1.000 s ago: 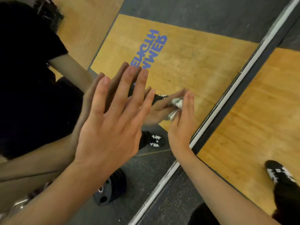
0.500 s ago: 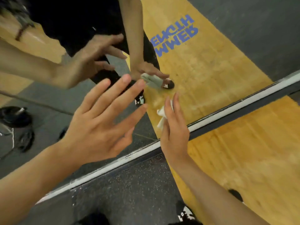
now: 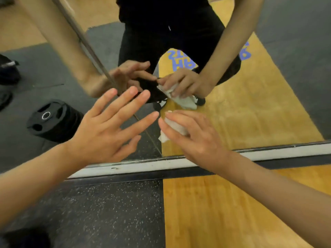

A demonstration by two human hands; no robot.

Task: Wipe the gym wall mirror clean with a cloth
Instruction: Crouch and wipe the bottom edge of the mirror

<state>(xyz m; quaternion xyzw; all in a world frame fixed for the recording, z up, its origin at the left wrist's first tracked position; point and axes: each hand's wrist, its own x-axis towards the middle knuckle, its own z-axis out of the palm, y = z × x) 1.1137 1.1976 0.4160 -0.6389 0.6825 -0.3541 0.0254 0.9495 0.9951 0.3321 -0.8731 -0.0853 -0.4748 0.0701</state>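
Head view, right hand pinching cloth (white)

The right hand grips a crumpled white cloth low against the mirror, just above its pale bottom strip. The left hand is held beside it, fingers straight and spread toward the glass; whether they touch it is unclear. The glass reflects both hands, the cloth and a stack of black weight plates. Below lie speckled black floor and a wooden platform.
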